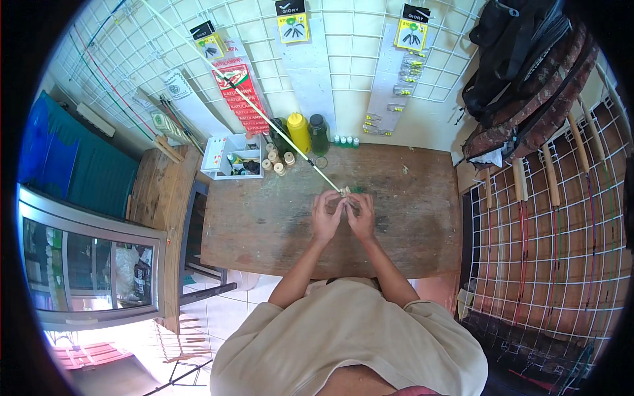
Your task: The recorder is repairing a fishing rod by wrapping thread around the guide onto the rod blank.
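my left hand (pixel 327 214) and right hand (pixel 361 214) are pressed close together over the middle of the wooden table (pixel 264 231), fingertips bunched and pinching the near end of a thin pale rod (pixel 264 113). what exactly sits between the fingers is too small to tell. the rod runs from the hands up and left, across the table's back edge and over the white wire grid (pixel 343 59) on the wall.

left of the table: a glass-front cabinet (pixel 92 264), then a narrower wooden bench (pixel 162 198) just beside the table. at the table's back left, a white compartment box (pixel 231 155) with small bits, wooden spools (pixel 277 162) next to it. behind the hands at the back edge, a yellow bottle (pixel 299 131) and a dark green jar (pixel 318 132). right of the table, dark bags (pixel 522 72) hang above a rack of wooden-handled rods (pixel 551 178).
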